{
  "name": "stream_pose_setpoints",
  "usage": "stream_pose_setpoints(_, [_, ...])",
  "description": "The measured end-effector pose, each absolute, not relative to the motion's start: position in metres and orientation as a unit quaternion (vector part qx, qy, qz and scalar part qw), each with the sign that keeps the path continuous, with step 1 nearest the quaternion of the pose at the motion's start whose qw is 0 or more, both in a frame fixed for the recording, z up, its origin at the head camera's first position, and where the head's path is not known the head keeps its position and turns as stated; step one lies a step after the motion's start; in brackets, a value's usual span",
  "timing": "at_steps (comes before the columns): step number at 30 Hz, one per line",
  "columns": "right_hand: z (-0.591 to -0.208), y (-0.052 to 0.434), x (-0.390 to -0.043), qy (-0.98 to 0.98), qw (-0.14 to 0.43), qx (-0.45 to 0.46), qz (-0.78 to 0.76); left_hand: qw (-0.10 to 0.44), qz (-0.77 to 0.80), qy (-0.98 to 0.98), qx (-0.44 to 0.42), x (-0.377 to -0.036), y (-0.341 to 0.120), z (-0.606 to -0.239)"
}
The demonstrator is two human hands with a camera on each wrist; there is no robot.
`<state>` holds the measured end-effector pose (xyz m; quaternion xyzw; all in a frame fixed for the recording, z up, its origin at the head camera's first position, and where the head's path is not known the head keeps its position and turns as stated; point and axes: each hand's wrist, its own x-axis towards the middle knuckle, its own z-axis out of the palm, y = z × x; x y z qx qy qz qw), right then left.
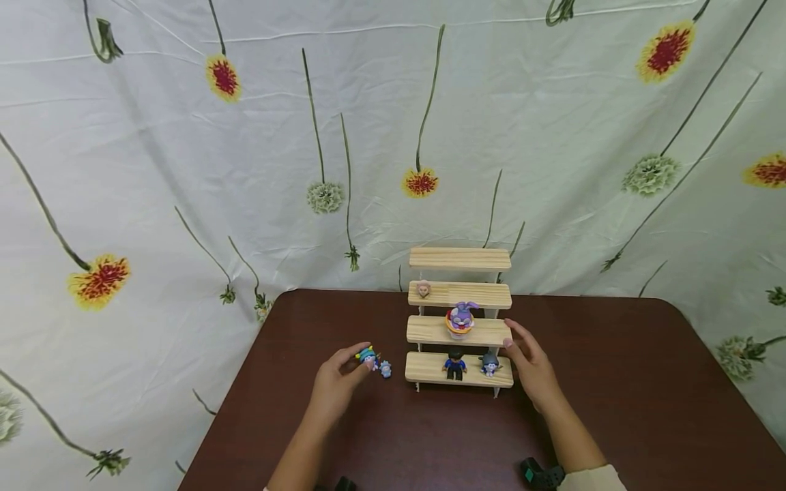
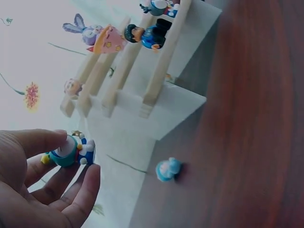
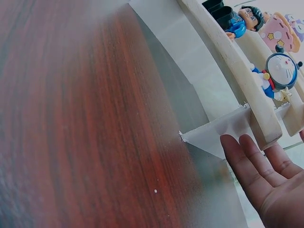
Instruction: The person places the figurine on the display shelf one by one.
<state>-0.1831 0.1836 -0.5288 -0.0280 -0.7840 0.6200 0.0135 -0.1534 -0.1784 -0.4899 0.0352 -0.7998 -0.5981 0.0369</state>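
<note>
My left hand (image 1: 334, 383) pinches a small blue-and-white cat figurine (image 2: 71, 153) with a teal cap, between thumb and fingers, left of a four-step wooden display stand (image 1: 459, 259). A tiny light-blue figurine (image 2: 168, 169) sits on the table just beside that hand. My right hand (image 1: 533, 368) is at the stand's right end, fingers extended, fingertips right at the ends of the steps (image 3: 266, 135). On the lowest step are a black-haired figure in blue (image 1: 455, 365) and a grey-hooded cat figurine (image 1: 489, 363). A purple rabbit-eared figurine (image 1: 461, 319) stands one step higher.
A small pinkish head-shaped piece (image 1: 424, 289) sits at the left of the third step. The stand rests on a dark red-brown table (image 1: 589, 382), close to a white floral cloth (image 1: 381, 136) hanging behind. A black strapped device (image 1: 542, 473) is around my right wrist.
</note>
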Motion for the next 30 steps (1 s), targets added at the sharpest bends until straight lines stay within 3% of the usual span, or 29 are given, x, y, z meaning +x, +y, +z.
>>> stream_pose_setpoints(30, [-0.528,0.183,-0.182,-0.778,0.009,-0.031,0.628,0.029,-0.639,-0.769,0.002,-0.191,-0.155,-0.434])
